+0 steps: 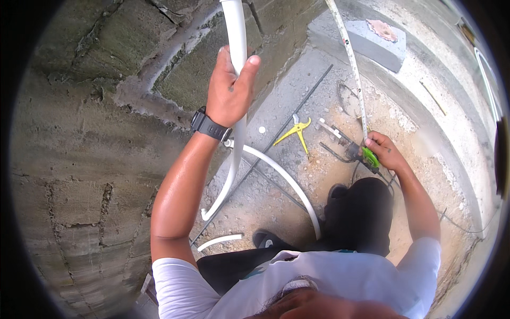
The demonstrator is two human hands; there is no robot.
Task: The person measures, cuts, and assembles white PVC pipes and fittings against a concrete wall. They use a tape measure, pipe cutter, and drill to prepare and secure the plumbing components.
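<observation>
My left hand (229,90), with a dark watch (208,125) on its wrist, is closed round a white plastic pipe (235,29). The pipe stands up beside the block wall and curves down to the ground. Off to the right, my right hand (387,151) grips a green tape measure (370,157). Its white blade (350,58) is drawn out and runs up past the top edge, so its far end is out of view. Yellow pipe cutters (295,133) lie on the ground between my hands.
A power tool (350,151) lies under the tape measure. Another white pipe (284,173) and a short offcut (219,241) are on the ground, crossed by a thin dark rod (297,109). The block wall (106,175) rises on the left; a grey block (380,48) sits at upper right.
</observation>
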